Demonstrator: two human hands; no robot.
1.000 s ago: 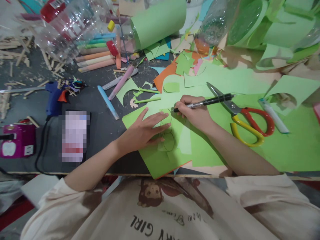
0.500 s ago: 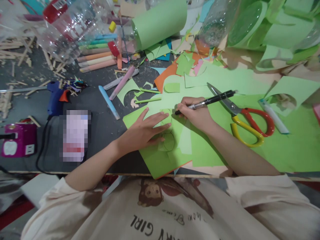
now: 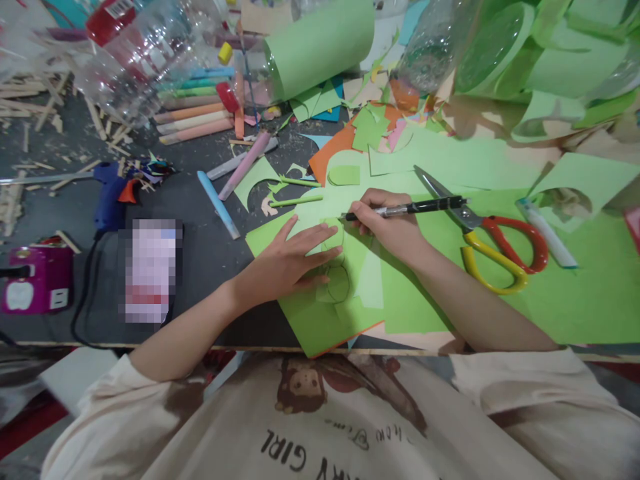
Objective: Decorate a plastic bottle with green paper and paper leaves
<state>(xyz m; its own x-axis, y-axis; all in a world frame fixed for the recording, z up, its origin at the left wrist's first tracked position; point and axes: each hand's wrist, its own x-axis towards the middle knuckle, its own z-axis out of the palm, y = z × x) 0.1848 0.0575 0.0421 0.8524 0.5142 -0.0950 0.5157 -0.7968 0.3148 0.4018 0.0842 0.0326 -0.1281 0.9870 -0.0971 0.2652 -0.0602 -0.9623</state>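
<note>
Clearest bit was the shirt (image 3: 320, 427), upside down from the camera: "GIRL" in dark caps, with a cut-off word ending in "RY" before it. The cursive above was kinda shaky, maybe "how" plus 1 more word. The red bottle label (image 3: 109, 20) had a barcode, digits too tiny. The purple box (image 3: 40, 280) had 2 white labels, unreadable. Phone screen (image 3: 150, 267) was pixelated.

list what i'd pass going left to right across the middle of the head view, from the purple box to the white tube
purple box → phone → blue stick → left hand → right hand → scissors → white tube
</note>
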